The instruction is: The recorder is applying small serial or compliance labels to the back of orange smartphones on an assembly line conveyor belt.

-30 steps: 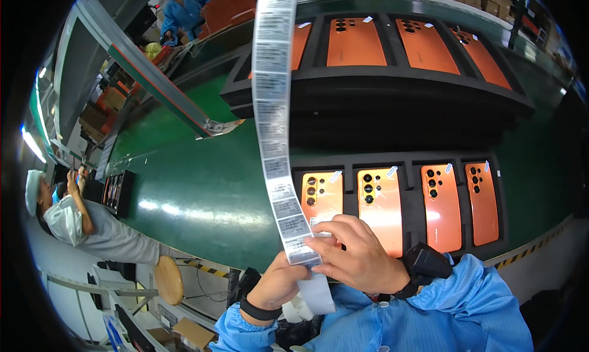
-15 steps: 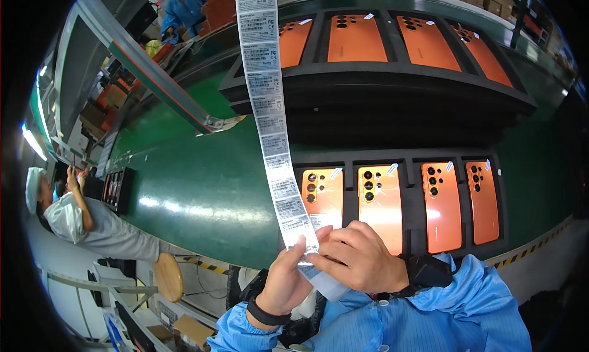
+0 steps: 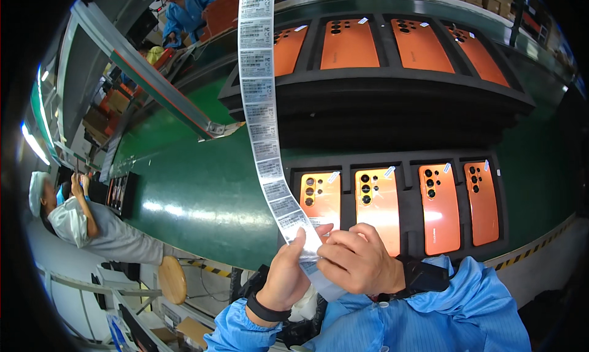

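Note:
A long strip of printed white labels (image 3: 261, 119) hangs down from the top of the view and bends toward my hands. My left hand (image 3: 286, 278) pinches the strip, thumb lying on its front. Right beside it, my right hand (image 3: 360, 261) has its fingers curled at the strip's edge; whether a label has come loose there is hidden. Below my fingers, a bare, pale length of backing (image 3: 323, 282) trails down. Just past my hands lies a black foam tray (image 3: 410, 195) holding several orange phones (image 3: 439, 211), camera side up, each with a small tab.
Behind it rises a stack of black trays (image 3: 392, 106), its top one holding more orange phones (image 3: 350, 44). The green table (image 3: 184, 198) carries a metal frame post (image 3: 162, 85). A seated person (image 3: 80, 217) is at left, near a stool (image 3: 172, 280); another person (image 3: 186, 11) is at the far left.
The strip's upper part has swung slightly left and its lower part bows more. My hands have barely shifted and stay on the strip.

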Available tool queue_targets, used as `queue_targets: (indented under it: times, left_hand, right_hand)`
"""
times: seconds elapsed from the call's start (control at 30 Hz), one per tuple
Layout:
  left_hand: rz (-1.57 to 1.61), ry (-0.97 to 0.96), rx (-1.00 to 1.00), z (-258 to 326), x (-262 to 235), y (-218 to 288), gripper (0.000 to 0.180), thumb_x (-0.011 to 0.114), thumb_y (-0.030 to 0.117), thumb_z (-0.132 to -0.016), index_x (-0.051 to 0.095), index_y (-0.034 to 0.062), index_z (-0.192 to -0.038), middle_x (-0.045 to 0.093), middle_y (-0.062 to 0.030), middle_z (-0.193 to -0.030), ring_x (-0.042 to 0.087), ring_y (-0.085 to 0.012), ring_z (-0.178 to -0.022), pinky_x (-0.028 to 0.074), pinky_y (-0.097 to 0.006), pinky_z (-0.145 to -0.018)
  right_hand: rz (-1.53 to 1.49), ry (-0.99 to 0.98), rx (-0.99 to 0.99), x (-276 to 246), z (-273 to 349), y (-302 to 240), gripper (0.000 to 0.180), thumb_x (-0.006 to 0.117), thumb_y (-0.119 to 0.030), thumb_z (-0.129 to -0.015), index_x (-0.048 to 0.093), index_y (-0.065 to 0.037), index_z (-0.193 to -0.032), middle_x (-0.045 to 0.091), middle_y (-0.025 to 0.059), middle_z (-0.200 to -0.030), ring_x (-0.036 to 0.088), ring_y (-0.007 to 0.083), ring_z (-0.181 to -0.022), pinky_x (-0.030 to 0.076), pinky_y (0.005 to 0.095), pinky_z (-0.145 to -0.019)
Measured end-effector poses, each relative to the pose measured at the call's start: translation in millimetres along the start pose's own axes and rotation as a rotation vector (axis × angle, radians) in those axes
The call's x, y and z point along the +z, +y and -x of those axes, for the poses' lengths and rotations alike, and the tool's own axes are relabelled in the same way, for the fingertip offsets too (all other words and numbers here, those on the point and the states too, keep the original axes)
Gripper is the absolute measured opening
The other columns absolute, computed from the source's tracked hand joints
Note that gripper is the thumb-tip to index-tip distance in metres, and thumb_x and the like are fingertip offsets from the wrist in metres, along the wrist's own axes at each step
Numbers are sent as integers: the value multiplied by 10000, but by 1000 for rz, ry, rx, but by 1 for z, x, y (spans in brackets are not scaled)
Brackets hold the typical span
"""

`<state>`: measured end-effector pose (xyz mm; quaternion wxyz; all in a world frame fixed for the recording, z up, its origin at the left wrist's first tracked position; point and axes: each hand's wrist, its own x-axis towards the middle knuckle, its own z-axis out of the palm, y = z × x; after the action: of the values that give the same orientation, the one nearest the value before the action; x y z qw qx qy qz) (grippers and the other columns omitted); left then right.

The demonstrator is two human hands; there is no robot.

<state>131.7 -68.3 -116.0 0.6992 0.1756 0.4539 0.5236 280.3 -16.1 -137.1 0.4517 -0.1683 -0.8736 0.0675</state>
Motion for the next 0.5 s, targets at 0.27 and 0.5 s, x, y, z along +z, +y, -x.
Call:
queue_targets:
  times: [0.27,0.5]
  left_hand:
    - [-184,-79,157,-21,16,47,436,419,309,-964,433,-58,-1198,641,-169,-865,638,-253,-828,510,-361,-772]
    - [-873,-189,321,-82,50,48,227,564,59,-836,601,-13,-1048,600,-28,-805,569,-94,-724,464,-239,-654]
  right_hand:
    - [-218,65,51,-55,1,14,128,658,-99,-666,625,-106,-790,598,2,-876,557,185,-882,392,330,-736]
    - [36,244,185,-120,9,54,254,736,5,-652,610,-53,-865,616,65,-813,552,246,-766,425,367,-693]
